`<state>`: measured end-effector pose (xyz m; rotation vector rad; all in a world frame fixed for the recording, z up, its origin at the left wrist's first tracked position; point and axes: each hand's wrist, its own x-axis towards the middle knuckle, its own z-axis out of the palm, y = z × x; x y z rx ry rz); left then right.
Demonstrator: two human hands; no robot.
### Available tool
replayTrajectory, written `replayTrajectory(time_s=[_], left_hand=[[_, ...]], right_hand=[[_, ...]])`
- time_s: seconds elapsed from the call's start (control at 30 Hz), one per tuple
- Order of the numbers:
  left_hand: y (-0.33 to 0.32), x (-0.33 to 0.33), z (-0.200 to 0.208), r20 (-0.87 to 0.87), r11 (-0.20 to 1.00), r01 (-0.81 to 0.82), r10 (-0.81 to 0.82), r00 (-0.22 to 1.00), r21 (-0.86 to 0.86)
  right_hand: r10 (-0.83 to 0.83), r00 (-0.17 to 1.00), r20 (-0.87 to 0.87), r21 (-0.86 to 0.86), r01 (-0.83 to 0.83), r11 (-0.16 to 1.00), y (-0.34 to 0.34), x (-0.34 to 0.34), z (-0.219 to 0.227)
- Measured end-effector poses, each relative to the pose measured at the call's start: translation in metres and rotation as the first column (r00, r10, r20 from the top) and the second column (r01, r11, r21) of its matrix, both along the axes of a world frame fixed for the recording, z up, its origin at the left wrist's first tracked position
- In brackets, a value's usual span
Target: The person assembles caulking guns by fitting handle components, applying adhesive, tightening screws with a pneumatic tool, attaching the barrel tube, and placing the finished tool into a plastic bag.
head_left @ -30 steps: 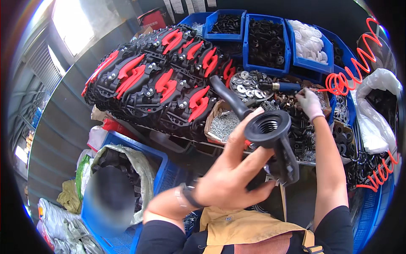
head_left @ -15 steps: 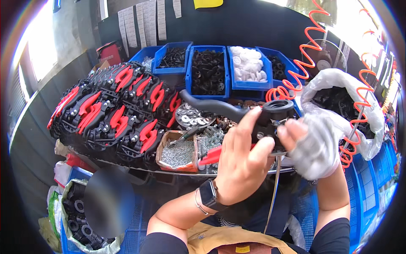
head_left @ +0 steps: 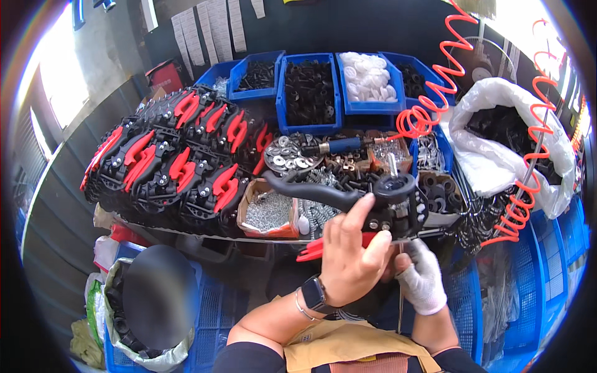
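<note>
While your left hand is gripping a black assembly, index finger lying along its top and thumb sitting lower down, your right hand, in a white glove with bare fingertips, is working close up against its underside. Right thumb and fingers are bunching together there; tips partly hidden, so cannot tell whether they are pinching anything. The assembly is sitting in front of you, right of a carton of small metal pieces, round opening facing up, curved black handle pointing left. Dark watch is circling your left wrist.

Farther out, a blue-bodied driver is lying beside a heap of washers. To the left, black-and-red assemblies are lying piled up. Along the back, blue bins are holding black parts and white round parts. Red coiled hose is hanging at right, near a white plastic sack.
</note>
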<state>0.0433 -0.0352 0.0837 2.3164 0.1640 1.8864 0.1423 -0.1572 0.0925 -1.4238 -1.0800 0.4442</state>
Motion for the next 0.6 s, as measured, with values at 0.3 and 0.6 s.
replayTrajectory(time_s=[0.3,0.6], left_hand=[[0.007,-0.103,0.034,-0.385,0.638,0.644,-0.769,0.51,-0.422],[-0.073,-0.048,-0.162,-0.436,0.774,0.284,-0.573,0.694,-0.565]], right_hand=[[0.415,0.893,-0.173,0.207,-0.378,0.902,0.028,0.003,-0.035],[-0.019,0.96,0.28,-0.281,0.101,0.954,-0.018,0.033,-0.164]])
